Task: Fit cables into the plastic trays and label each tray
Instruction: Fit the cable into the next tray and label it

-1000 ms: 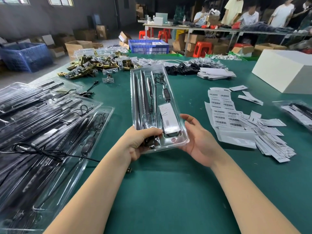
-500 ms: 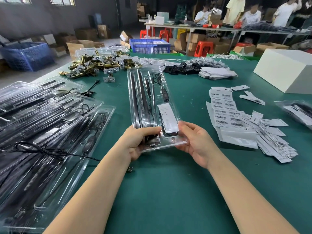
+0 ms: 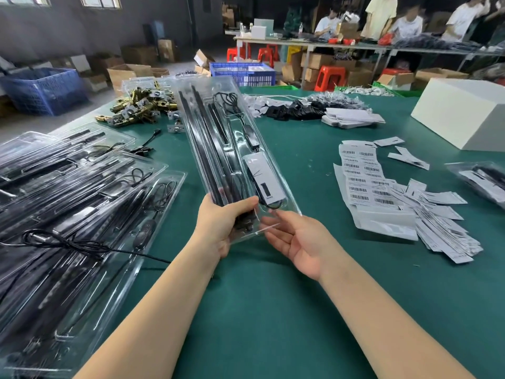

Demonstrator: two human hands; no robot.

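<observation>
A long clear plastic tray [image 3: 216, 110] holding black rods, a coiled black cable and a white remote [image 3: 264, 179] is lifted off the green table, tilted up and away from me. My left hand [image 3: 221, 225] grips its near end, thumb across the top. My right hand [image 3: 296, 239] is palm up just right of the tray's near corner, fingers loosely spread, fingertips at the tray's edge. Barcode label sheets [image 3: 363, 177] lie to the right.
Stacked filled trays [image 3: 71, 203] with a loose black cable [image 3: 82, 246] cover the left side. Brass hardware [image 3: 136, 108] lies at the back left, black parts and white cards [image 3: 352, 119] at the back, a white box [image 3: 464, 113] far right. People work at a far table.
The tray rose off the table and tilted upward, carried by my left hand. My right hand let go of the tray's right side and opened palm up beside it.
</observation>
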